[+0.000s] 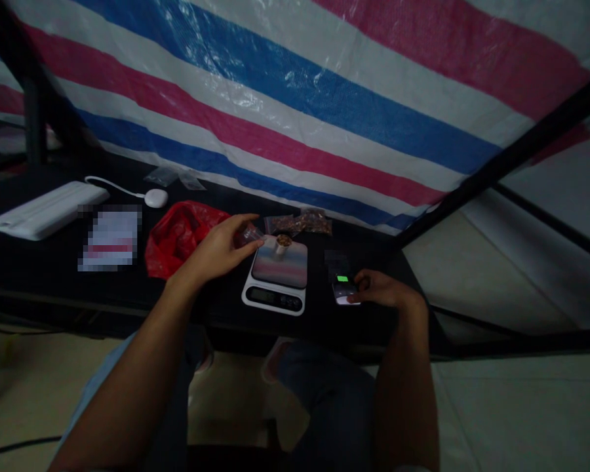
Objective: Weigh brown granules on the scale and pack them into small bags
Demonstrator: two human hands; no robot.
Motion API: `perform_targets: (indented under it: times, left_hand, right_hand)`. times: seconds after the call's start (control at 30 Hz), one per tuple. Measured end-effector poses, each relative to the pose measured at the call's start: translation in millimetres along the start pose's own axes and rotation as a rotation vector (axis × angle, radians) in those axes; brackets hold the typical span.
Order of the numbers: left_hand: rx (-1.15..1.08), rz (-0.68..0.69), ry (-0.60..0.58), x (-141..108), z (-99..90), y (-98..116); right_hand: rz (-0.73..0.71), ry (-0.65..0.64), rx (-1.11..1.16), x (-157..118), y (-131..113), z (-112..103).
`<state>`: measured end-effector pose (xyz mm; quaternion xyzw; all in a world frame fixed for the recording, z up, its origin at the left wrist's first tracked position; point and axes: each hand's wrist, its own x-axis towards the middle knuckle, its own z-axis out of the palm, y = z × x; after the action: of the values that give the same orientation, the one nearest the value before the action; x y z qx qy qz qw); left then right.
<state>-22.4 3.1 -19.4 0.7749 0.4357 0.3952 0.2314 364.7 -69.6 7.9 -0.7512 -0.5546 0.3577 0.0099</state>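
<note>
My left hand (214,252) is over the back left corner of a white digital kitchen scale (278,278), pinching a small clear plastic bag (248,235) with dark contents. On the scale's striped platform stands a small cylindrical cup (283,245) holding brown granular material. Behind the scale lie clear bags of reddish-brown material (299,223). My right hand (379,290) rests to the right of the scale, its fingers on the lower end of a smartphone (343,290) with a lit screen showing a green patch.
A black-topped table (39,278) holds a white power bank (46,210) with a cable to a round white device (156,198), a pixelated paper (111,237), a red plastic bag (179,239) and small clear bags (174,177). A striped tarpaulin (275,98) hangs behind.
</note>
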Motion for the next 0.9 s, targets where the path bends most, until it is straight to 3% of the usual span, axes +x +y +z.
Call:
perform_targets:
  times: [0.33, 0.6, 0.73, 0.83, 0.9]
  left_hand:
    - [0.007, -0.033, -0.020, 1, 2.1, 3]
    - [0.010, -0.022, -0.003, 2, 6.4, -1]
    - [0.003, -0.023, -0.006, 1, 6.6, -2]
    - [0.007, -0.015, -0.005, 2, 6.2, 0]
    - [0.012, -0.010, -0.012, 3, 6.5, 1]
  right_hand:
    - [0.028, 0.047, 0.039, -5, -6, 2]
    - [0.073, 0.162, -0.106, -5, -41, 8]
    - [0.076, 0.192, -0.096, -3, -44, 7]
    - [-0.042, 0.385, -0.039, 0, -48, 9]
    - [-0.256, 0.492, 0.044, 5, -57, 15]
